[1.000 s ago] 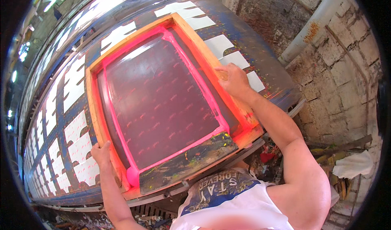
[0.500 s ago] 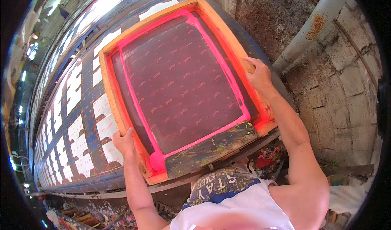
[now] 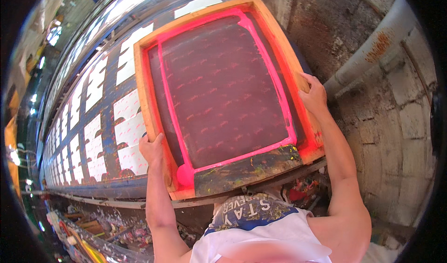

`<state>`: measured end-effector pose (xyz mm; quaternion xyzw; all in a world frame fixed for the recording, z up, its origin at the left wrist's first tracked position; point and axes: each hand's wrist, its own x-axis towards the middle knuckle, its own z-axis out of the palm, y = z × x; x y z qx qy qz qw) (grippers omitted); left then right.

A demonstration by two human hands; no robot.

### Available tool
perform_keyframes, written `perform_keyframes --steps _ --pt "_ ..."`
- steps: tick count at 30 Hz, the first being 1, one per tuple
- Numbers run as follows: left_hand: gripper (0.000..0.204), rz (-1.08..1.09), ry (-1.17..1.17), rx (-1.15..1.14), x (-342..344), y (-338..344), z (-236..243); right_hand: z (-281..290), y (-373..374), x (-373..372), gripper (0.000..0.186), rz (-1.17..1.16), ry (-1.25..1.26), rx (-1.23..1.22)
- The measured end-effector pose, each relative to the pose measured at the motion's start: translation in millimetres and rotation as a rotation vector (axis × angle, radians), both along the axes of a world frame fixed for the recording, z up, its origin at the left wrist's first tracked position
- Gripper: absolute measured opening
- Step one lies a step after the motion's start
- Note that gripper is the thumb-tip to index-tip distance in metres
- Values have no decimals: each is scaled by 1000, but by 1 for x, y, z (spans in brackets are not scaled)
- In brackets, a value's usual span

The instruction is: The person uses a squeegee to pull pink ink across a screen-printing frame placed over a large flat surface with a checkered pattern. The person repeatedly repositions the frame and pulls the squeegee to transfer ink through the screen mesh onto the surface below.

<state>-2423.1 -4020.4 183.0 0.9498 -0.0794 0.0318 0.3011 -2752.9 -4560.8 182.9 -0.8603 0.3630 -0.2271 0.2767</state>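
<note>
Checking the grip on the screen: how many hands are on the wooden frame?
2. The left hand grips the wooden frame on its left side near the lower corner; the right hand holds its right side. None seems hidden.

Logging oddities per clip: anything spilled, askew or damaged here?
A blob of pink ink has pooled in the near-left corner of the wooden screen frame, which both hands grip. Dried paint smears mottle its near edge. Nothing looks broken.

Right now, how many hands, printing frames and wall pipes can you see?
Hands: 2, the left hand and the right hand, each gripping a side of the frame
Wooden printing frame with pink ink: 1
Wall pipe: 1
Total: 4
</note>
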Motion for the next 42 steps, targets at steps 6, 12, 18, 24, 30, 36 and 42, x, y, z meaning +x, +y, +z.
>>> perform_keyframes --steps 6,12,18,24,30,36,42 --pt "45 35 -11 119 4 7 -20 -21 1 -1 61 56 -3 -18" --pt "49 75 104 139 1 -1 -24 -40 -1 2 67 94 92 -43" --pt "51 90 103 146 -1 -7 -24 14 50 -18 71 226 187 -319" --pt "53 106 81 83 -7 -21 -24 95 165 -49 65 977 319 128" --pt "53 95 28 -22 -20 -36 -18 96 237 -51 56 949 463 -210" --pt "48 31 -77 -58 -19 -33 -23 73 275 -24 51 906 308 -342" --pt "46 -6 -34 -61 -21 -30 -18 68 291 -7 46 843 398 -355"
